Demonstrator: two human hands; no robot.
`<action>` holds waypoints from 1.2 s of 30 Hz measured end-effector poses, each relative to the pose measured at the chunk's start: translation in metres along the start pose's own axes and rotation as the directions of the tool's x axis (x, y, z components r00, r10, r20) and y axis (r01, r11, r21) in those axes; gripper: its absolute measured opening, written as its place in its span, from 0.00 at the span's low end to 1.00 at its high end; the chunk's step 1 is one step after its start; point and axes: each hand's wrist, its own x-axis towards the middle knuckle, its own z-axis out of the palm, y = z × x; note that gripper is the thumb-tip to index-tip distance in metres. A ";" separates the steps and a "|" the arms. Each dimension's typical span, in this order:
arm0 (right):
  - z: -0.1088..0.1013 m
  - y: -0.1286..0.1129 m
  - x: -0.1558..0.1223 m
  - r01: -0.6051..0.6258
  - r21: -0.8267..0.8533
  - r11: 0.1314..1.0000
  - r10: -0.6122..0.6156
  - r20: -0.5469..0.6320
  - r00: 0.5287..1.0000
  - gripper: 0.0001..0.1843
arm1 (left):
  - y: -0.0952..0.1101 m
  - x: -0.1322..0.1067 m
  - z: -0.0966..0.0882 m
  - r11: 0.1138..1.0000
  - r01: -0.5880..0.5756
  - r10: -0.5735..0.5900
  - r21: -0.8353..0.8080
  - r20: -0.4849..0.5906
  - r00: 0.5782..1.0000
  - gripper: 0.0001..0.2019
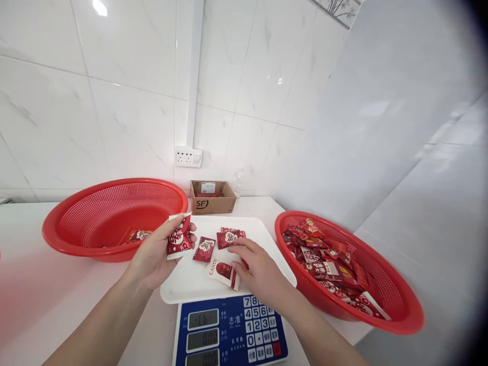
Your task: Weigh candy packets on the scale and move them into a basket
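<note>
My left hand point(154, 256) is closed on a red and white candy packet point(179, 238), holding it just above the left edge of the white scale tray point(190, 284). My right hand point(259, 269) lies palm down on the tray, fingers stretched over a white packet marked CANDY point(222, 270). Two more red packets point(205, 248) point(230, 237) rest on the tray beyond the fingers. The tray sits on a blue electronic scale point(229, 330) with a keypad and displays.
A red mesh basket point(114, 216) at the left holds a few packets point(135, 236). Another red mesh basket point(396, 310) at the right is filled with several red packets. A small cardboard box point(212, 197) stands by the tiled wall, under a socket point(188, 156).
</note>
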 end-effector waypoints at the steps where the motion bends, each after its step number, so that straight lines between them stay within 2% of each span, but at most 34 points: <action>1: -0.001 -0.002 0.003 -0.013 0.015 1.000 0.013 -0.004 1.000 0.20 | 0.000 0.000 0.000 1.000 -0.003 0.003 0.005 0.007 1.000 0.10; 4: -0.005 -0.004 0.013 -0.070 0.000 0.998 0.070 0.049 0.996 0.25 | 0.000 -0.001 0.000 1.000 -0.006 0.006 0.007 0.009 1.000 0.10; 7: -0.008 -0.002 0.023 -0.113 -0.015 0.993 0.114 0.177 0.978 0.33 | 0.000 -0.001 0.001 1.000 0.000 0.000 0.003 0.009 1.000 0.09; 10: -0.009 -0.002 0.025 -0.070 0.001 0.998 0.066 0.297 0.953 0.38 | 0.002 -0.002 0.001 1.000 -0.005 0.005 0.001 0.012 1.000 0.09; 13: -0.008 -0.003 0.021 0.000 0.019 1.000 -0.007 0.365 0.931 0.42 | 0.003 -0.002 0.000 1.000 -0.023 0.023 0.004 0.017 1.000 0.09; 18: -0.004 -0.007 0.021 -0.006 -0.045 0.999 0.021 0.322 0.947 0.42 | 0.002 0.000 -0.002 1.000 -0.026 0.026 0.013 0.019 0.999 0.09; 21: -0.002 -0.010 0.027 0.007 -0.023 1.000 0.002 0.351 0.936 0.42 | 0.001 0.001 -0.002 0.999 -0.023 0.022 0.026 0.023 0.999 0.08; 25: 0.000 -0.015 0.033 0.069 -0.008 0.998 -0.060 0.396 0.916 0.33 | 0.000 0.000 -0.002 0.999 -0.040 0.039 0.036 0.018 0.999 0.09; 28: -0.004 -0.016 0.028 0.057 -0.020 0.998 -0.047 0.348 0.936 0.29 | 0.001 -0.001 -0.001 0.999 -0.038 0.038 0.034 0.014 0.999 0.10; 32: -0.018 -0.005 0.003 -0.003 0.060 0.998 -0.010 0.219 0.976 0.31 | -0.001 -0.002 0.000 0.999 -0.010 0.010 0.033 0.016 1.000 0.12; 34: -0.024 0.005 -0.014 -0.120 0.074 0.990 0.109 0.140 0.984 0.30 | -0.003 -0.003 0.001 0.999 -0.012 0.011 0.031 0.016 1.000 0.12; 36: -0.025 0.015 -0.027 -0.251 0.074 0.965 0.245 0.078 0.966 0.29 | -0.007 -0.005 0.003 0.999 -0.016 0.015 0.048 0.028 1.000 0.11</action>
